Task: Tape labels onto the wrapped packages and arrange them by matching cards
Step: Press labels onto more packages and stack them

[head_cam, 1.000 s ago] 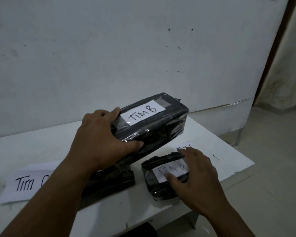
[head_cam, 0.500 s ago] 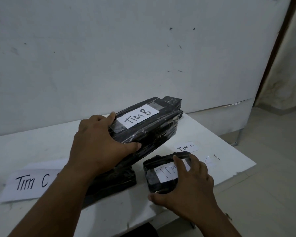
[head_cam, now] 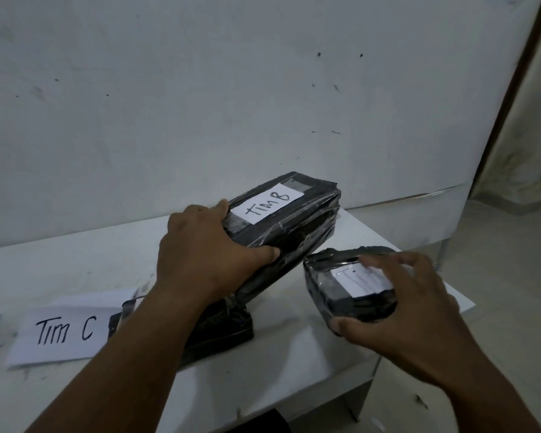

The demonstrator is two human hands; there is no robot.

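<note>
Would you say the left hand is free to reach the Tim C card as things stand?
Probably not right away: the left hand is gripping the long package labelled TIM B. The Tim C card lies open on the table beside that forearm, so the path looks clear once the package is set down.

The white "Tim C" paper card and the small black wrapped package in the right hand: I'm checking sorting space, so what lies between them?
In the head view, a black wrapped package lies flat between them, with the left forearm crossing it.
</note>
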